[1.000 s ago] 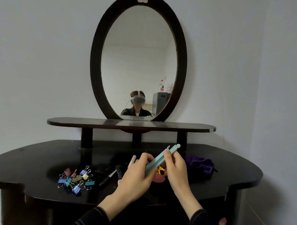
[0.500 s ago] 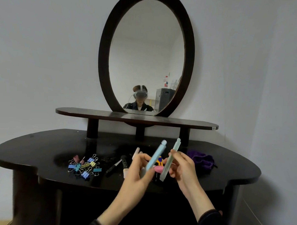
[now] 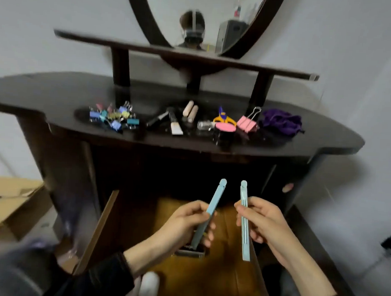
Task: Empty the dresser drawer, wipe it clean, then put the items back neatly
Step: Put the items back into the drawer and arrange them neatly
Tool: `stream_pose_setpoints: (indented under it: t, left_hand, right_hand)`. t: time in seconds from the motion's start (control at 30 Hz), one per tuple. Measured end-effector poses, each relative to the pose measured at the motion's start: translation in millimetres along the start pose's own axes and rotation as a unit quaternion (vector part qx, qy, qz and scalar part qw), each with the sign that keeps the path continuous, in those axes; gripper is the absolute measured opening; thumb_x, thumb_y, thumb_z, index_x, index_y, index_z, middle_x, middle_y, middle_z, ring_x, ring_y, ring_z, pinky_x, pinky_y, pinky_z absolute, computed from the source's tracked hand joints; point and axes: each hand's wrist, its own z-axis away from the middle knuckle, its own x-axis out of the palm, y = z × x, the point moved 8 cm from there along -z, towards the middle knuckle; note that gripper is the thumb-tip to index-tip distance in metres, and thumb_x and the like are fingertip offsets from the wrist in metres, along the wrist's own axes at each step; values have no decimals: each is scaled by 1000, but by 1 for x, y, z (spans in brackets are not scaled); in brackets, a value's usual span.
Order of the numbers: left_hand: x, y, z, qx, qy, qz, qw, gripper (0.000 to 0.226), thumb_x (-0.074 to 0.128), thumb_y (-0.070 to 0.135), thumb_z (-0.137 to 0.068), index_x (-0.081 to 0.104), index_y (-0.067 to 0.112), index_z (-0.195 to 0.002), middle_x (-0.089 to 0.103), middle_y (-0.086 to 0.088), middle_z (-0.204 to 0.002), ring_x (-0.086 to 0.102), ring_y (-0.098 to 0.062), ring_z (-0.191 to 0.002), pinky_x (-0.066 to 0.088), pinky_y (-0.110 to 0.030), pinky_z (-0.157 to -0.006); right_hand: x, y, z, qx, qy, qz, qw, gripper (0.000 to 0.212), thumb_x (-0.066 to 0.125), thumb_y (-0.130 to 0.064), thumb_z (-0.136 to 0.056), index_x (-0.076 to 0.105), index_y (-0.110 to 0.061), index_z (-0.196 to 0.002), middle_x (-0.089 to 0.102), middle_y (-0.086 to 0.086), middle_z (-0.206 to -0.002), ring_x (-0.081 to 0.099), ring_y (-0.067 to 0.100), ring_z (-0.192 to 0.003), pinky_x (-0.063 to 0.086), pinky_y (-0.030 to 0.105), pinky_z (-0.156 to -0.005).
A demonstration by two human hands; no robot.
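The drawer (image 3: 101, 228) stands pulled out below the surface (image 3: 48, 94), and its wooden bottom shows between your arms. You hold both blue sticks in front of it. Your left grip (image 3: 183, 225) is clamped on the left stick (image 3: 211, 209), thumb on top and fingers curled under. That stick is tilted, with its round end up and to the right. Your right grip (image 3: 265, 221) pinches the right stick (image 3: 245, 233) at its upper half. It stands nearly upright, round end up, grooved face toward you. The two sticks are apart. Under your left grip a small dark box (image 3: 189, 252) lies in the drawer; what it is I cannot tell.

On the surface, from left to right, lie:
- a heap of small clips (image 3: 113, 117)
- a black pen (image 3: 156, 120)
- a tube (image 3: 175, 125)
- two beige rods (image 3: 190, 111) side by side
- scissors (image 3: 224, 118) with yellow handles, and a pink-topped black jar (image 3: 225, 132) in front of them
- a pink clip (image 3: 246, 124)
- a purple cloth (image 3: 282, 122) just beside that clip

Behind them a shelf (image 3: 237, 64) stands on posts, with a mirror (image 3: 148, 24) above it. A cardboard box (image 3: 10, 205) sits on the floor to the left.
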Motion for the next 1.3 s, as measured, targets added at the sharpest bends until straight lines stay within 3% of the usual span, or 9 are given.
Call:
stream_pose_setpoints:
  t: [0.1, 0.27, 0.47, 0.53, 0.67, 0.8, 0.87, 1.17, 1.3]
  left_hand:
    - [-7, -36, -14, -41, 12, 12, 999, 9, 48, 6, -100, 55, 1, -104, 66, -22, -88, 66, -36, -79, 58, -42, -75]
    - [-21, -86, -27, -132, 61, 48, 988, 15, 40, -2, -102, 48, -1, -114, 68, -29, -91, 69, -41, -84, 57, -47, -82]
    - [-35, -110, -25, -183, 72, 73, 978, 17, 44, 1, -100, 46, 4, -116, 69, -33, -104, 70, -45, -98, 59, -47, -86]
    - [-33, -116, -23, -195, 65, 75, 976, 18, 42, 0, -100, 45, 3, -118, 69, -33, -103, 70, -46, -98, 59, -47, -84]
    - [-39, -126, -22, -211, 90, 17, 973, 22, 41, 1, -101, 45, -2, -123, 71, -31, -99, 71, -44, -94, 58, -51, -89]
    - [-42, -131, -23, -225, 108, -17, 968, 20, 41, 1, -101, 48, 1, -120, 72, -28, -96, 72, -42, -90, 57, -53, -90]
    - [-42, -130, -24, -226, 108, -35, 968, 17, 42, 2, -101, 50, 5, -116, 73, -25, -94, 73, -41, -89, 57, -52, -90]
    - [-46, -130, -24, -228, 118, -50, 965, 18, 43, 3, -100, 51, 7, -115, 73, -23, -94, 73, -40, -88, 57, -53, -90]
    - [-50, -127, -24, -219, 135, -89, 962, 19, 46, 6, -99, 53, 9, -116, 74, -18, -92, 75, -31, -83, 61, -45, -83]
  right_hand:
    - [2, 46, -4, 38, 2, 52, 998, 21, 69, -41, -93, 70, -20, -93, 69, 8, -76, 50, 13, -51, 34, 21, -42]
    - [8, 95, -14, 86, 21, 85, 992, 28, 61, -40, -99, 66, -13, -100, 69, 2, -75, 55, 13, -55, 40, 21, -45]
    - [8, 107, -25, 28, 85, 151, 984, 26, 69, -39, -93, 65, -14, -90, 66, 4, -74, 60, 8, -57, 47, 21, -50]
    - [13, 110, -28, 6, 110, 224, 968, 26, 70, -43, -91, 65, -17, -90, 64, 2, -76, 63, 13, -68, 54, 31, -59]
    - [18, 118, -22, 0, 147, 341, 929, 40, 59, -62, -90, 56, -33, -118, 61, -2, -73, 62, 13, -71, 52, 29, -57]
    - [15, 121, -22, 4, 162, 340, 926, 61, 55, -61, -93, 31, -45, -147, 59, -18, -79, 61, -2, -75, 48, 15, -64]
    - [16, 120, -22, -12, 157, 340, 927, 67, 56, -56, -95, 21, -47, -152, 60, -12, -73, 62, 1, -71, 47, 10, -59]
    - [25, 115, -23, -29, 124, 436, 891, 48, 60, -46, -96, 33, -43, -136, 53, -16, -74, 58, 2, -61, 47, 15, -55]
    - [42, 123, -32, -17, 18, 524, 851, 38, 60, -42, -98, 34, -38, -125, 51, -13, -71, 54, 3, -55, 36, 14, -45]
